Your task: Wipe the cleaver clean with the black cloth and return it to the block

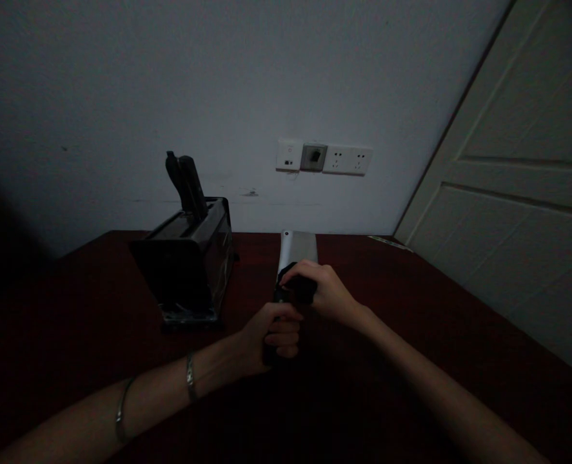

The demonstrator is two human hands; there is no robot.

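Observation:
A cleaver point(301, 245) points away from me, its broad pale blade toward the wall and a hole in the far corner. My left hand point(276, 335) is closed around its black handle, with the fingers wrapped. Just ahead of it, my right hand point(320, 283) grips a small black object point(301, 287) against the near part of the blade. In the dim light I cannot tell whether that object is a cloth or a sharpener. The right fingers bend over its top, and part of the blade is hidden beneath them.
A dark knife block point(213, 258) stands on the reddish-brown table point(363, 270) to the left, with black-handled tools point(189, 183) sticking up from it. Behind the table is a pale wall with sockets and a switch point(323, 158). A panelled door point(518, 167) rises at the right.

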